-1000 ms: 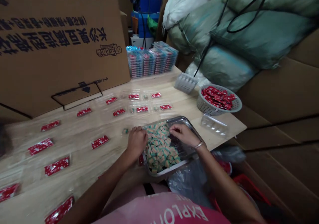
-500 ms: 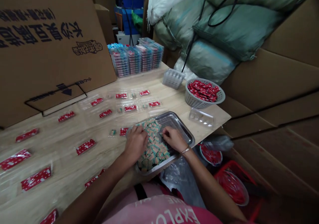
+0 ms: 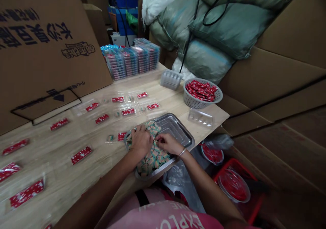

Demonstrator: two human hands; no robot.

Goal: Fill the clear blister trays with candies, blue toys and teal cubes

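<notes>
A metal tray [image 3: 175, 125] lies at the table's near edge. Many small peach-and-teal square pieces [image 3: 152, 157] are heaped over its left side, while its right end shows bare metal. My left hand [image 3: 141, 141] is over the heap, fingers curled down among the pieces; what they hold is hidden. Close beside it, my right hand [image 3: 169, 144] has thumb and fingertips pinched together above the pieces. Anything between those fingertips is too small to make out. Just left of the tray lies a clear plastic tray [image 3: 110, 138] with a red packet [image 3: 121, 136] in it.
Several clear trays with red packets [image 3: 81, 155] spread across the table. A grey basket [image 3: 196, 101] of red packets and stacked clear trays [image 3: 171, 79] stand at the back right. Filled packs [image 3: 131, 62] are stacked behind; a large carton [image 3: 51, 52] stands at left.
My right hand has moved left toward my left hand, and the two are now nearly touching over the pieces. The whole view has shifted slightly.
</notes>
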